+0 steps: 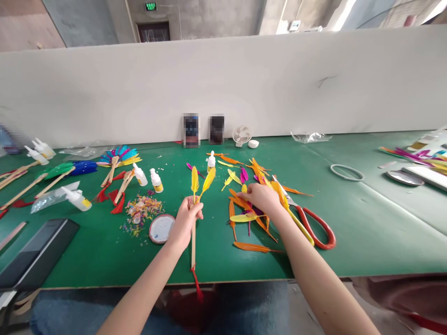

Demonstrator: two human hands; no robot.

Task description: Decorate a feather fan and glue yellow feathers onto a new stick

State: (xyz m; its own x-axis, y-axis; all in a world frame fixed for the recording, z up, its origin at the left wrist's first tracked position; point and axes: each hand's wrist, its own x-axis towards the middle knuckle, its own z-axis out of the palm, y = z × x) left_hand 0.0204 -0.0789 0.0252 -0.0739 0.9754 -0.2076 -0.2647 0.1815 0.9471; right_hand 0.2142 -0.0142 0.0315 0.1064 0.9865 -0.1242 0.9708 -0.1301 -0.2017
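My left hand point(186, 221) is closed around a thin wooden stick point(193, 249) that carries two yellow feathers point(200, 182) at its top and a red tassel point(196, 281) hanging off the table's front edge. My right hand point(260, 197) rests palm down on a loose pile of orange, yellow and purple feathers point(249, 216), its fingers curled onto them. What the fingers pinch is hidden. Red-handled scissors point(312, 225) lie just right of that hand.
On the green table point(366, 223): a round lid with glue point(160, 228), confetti scraps point(143, 209), small glue bottles point(156, 180), finished feather fans point(118, 158) at left, a black tray point(35, 253), a small fan point(242, 135), a ring point(346, 172). A white partition point(223, 88) stands behind.
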